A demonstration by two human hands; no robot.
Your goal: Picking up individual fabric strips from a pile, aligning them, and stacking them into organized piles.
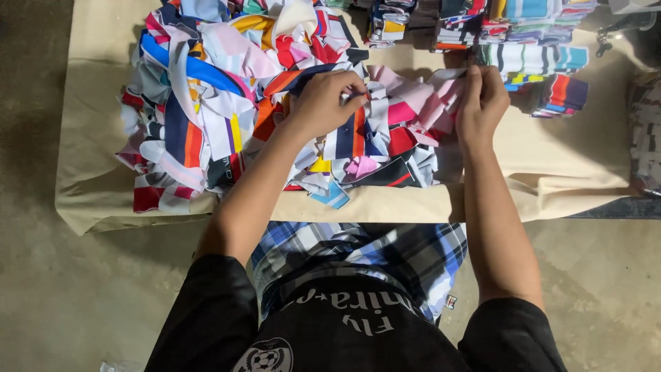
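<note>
A big loose heap of multicoloured fabric pieces (220,103) lies on a tan cloth-covered surface (571,165). My left hand (323,103) rests on the middle of the heap, its fingers pinching a white and navy piece (368,93). My right hand (482,100) is closed on the pale pink and white fabric (434,96) at the heap's right edge. Both hands seem to hold parts of the same stretch of cloth, though the folds hide where it joins.
Neat stacks of folded striped fabric (537,58) stand at the back right of the cloth. More stacks (392,21) line the far edge. A concrete floor (55,296) surrounds the surface. My plaid shorts (358,255) show below.
</note>
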